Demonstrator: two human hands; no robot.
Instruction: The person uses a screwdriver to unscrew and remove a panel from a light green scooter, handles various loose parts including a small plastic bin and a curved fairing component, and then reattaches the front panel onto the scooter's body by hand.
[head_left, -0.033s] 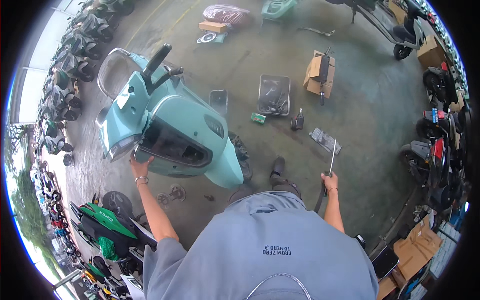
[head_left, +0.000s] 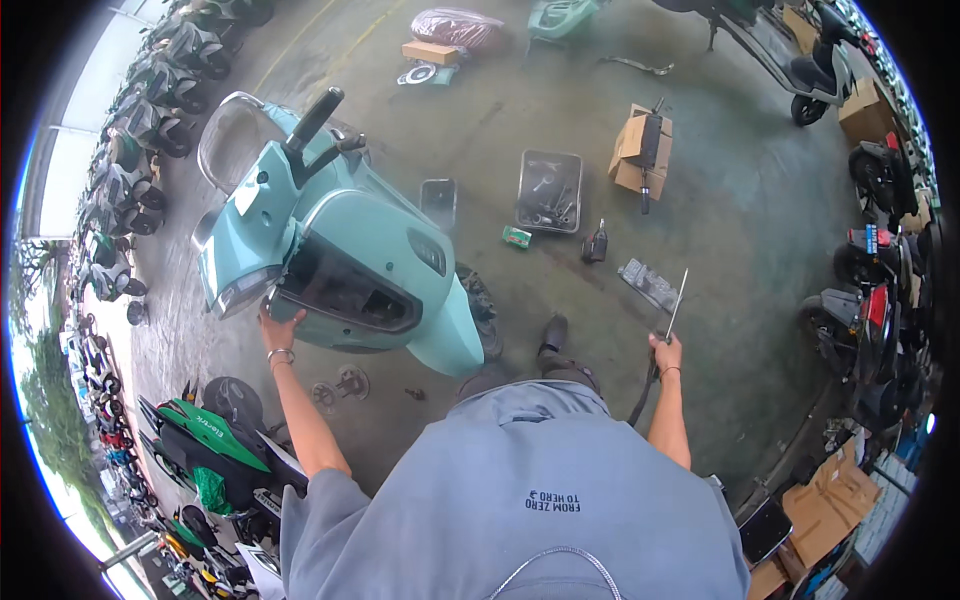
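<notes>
A light teal electric scooter [head_left: 370,235] stands to my left, an open dark cavity showing in its front panel. At the lower edge of that panel, below the headlight part, my left hand [head_left: 281,330] grips the bodywork with the thumb set apart; some fingertips are hidden. Out to the right, my right hand [head_left: 666,354] is closed around the lower end of a long thin metal rod [head_left: 679,302], like a screwdriver shaft, pointing up and away. Its handle is mostly covered by the fingers. A dark strap-like piece [head_left: 643,395] hangs below this hand.
Ahead on the floor are a tray of tools [head_left: 549,157], a black power drill [head_left: 596,243], a small green box [head_left: 516,237], a grey metal part [head_left: 648,285] and a cardboard box [head_left: 628,165] with a bar on it. A green-black motorbike [head_left: 215,440] stands near left.
My right hand has shifted slightly right and up, and the rod's tip has swung to the right. My left hand remains on the scooter's panel.
</notes>
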